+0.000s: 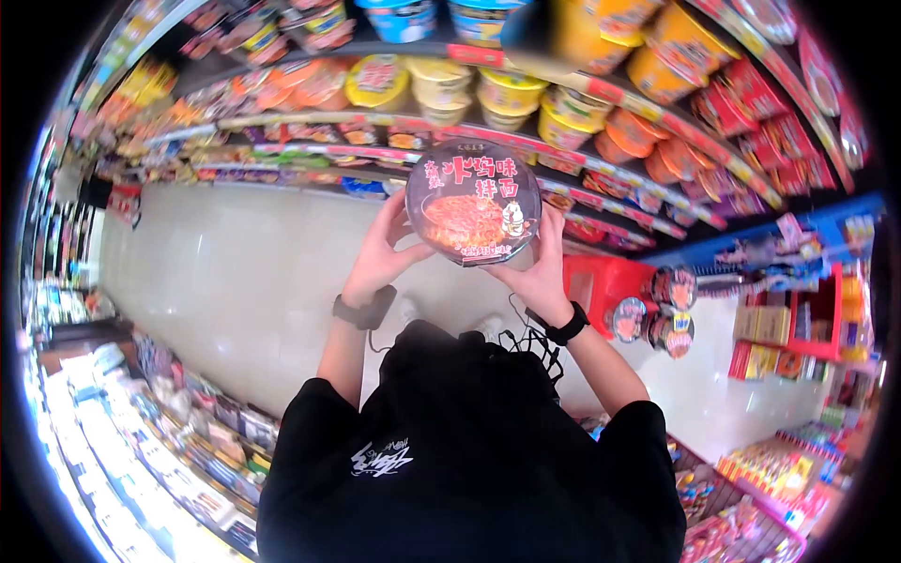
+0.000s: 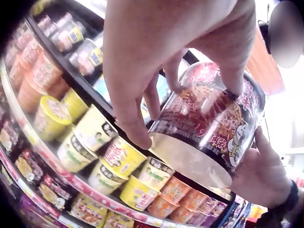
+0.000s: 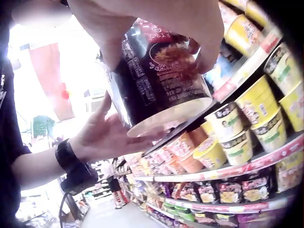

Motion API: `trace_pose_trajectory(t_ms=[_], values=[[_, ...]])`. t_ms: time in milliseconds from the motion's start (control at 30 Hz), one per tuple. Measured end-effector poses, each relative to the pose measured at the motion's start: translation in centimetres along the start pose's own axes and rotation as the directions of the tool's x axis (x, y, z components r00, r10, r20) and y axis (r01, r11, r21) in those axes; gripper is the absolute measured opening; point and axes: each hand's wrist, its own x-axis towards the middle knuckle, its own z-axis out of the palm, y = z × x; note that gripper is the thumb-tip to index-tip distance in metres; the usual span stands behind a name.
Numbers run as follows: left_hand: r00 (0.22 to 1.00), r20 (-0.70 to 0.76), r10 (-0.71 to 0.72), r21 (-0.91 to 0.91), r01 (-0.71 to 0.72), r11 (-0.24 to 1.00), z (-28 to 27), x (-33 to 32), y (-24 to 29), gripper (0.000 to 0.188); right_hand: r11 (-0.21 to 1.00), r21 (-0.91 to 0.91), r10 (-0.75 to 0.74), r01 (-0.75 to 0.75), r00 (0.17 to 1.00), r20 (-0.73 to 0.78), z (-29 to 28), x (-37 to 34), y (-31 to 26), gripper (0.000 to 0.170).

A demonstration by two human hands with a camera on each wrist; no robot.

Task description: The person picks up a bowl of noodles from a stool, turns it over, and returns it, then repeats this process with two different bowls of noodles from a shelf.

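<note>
A black tub of instant noodles (image 1: pixel 474 211), with noodles and a small white cartoon figure printed on its lid, is held in front of the chest by both hands. My left hand (image 1: pixel 377 258) grips its left side, the thumb at the near edge. On the opposite side my right hand (image 1: pixel 542 272) grips it, thumb along the near rim. Its pale bottom shows in the left wrist view, where the noodle tub (image 2: pixel 204 123) is tilted and the left fingers spread over its side. The right wrist view shows the left palm (image 3: pixel 107 135) beside the tub's lower edge.
Ahead stand shelves (image 1: pixel 554 131) stacked with yellow, orange and blue noodle tubs. A red stool (image 1: pixel 601 286) with several tubs by it is at the right, on the pale floor (image 1: pixel 235 263). Behind on the left runs a lit display (image 1: pixel 122 441). Cables hang near the right forearm.
</note>
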Motion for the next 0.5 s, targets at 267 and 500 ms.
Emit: trace_pose_trajectory(t_ms=[267,500], values=[[0.971,-0.230,0.070,0.037,-0.063,0.997,-12.0,-7.6,1.8,0.081,0.968,0.239,-0.122,0.070,0.971,0.207,13.2,2.3,-4.7,0.101],[0.928,-0.356,0.108,0.095,-0.079,0.992,-22.8,-13.0,4.4,0.077,0.935,0.353,-0.140,0.019,0.937,0.320,24.8,3.5,-11.3,0.094]])
